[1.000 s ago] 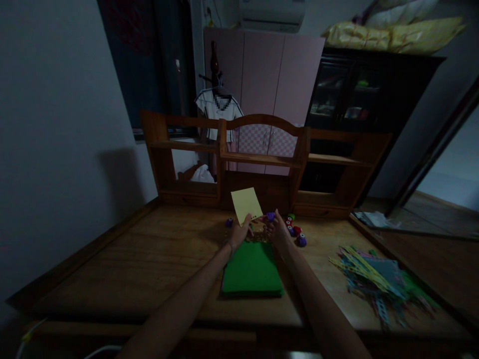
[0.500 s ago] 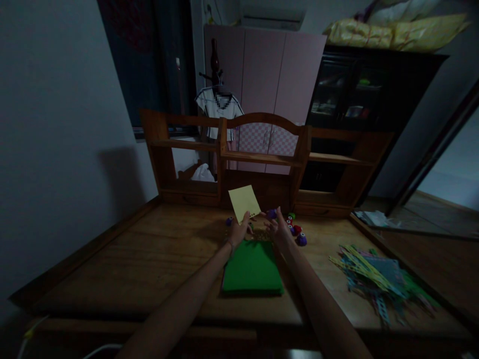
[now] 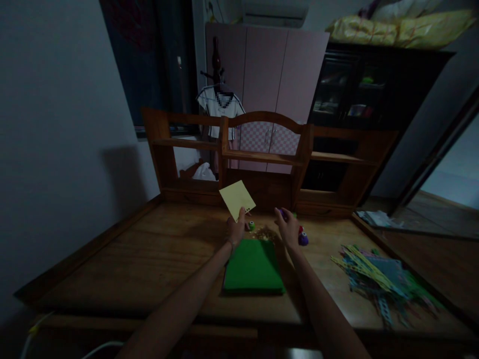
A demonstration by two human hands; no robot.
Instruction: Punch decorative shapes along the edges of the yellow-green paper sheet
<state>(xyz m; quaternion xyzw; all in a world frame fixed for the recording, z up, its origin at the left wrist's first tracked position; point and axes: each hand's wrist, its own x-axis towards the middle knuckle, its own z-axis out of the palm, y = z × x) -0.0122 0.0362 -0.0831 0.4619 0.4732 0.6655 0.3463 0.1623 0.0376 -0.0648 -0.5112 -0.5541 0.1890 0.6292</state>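
Note:
My left hand [image 3: 236, 228] is closed on a yellow square card [image 3: 236, 197], thumb on top, near an edge with a row of small dark marks or holes. My right hand [image 3: 289, 230], to the right and apart from the card, has its fingers pinched around a small purple toy [image 3: 283, 214], mostly hidden by them. Between the hands, a little green toy with an eye [image 3: 251, 226] sits on the desk beside scattered yellowish bits [image 3: 266, 233]. A flat green block or folder [image 3: 254, 268] lies nearer to me. Just right of my right hand is another purple toy [image 3: 303, 239], next to a partly hidden red one.
A loose pile of yellow, blue and green perforated strips [image 3: 377, 274] lies at the right of the wooden desk [image 3: 157, 254]. A wooden shelf unit [image 3: 264, 158] stands along the desk's back edge. Raised edging runs along the right side.
My left hand and the card have shifted slightly left and tilted, uncovering the green toy. My right hand has moved right with the purple toy, away from the card, and its fingers have closed more around it.

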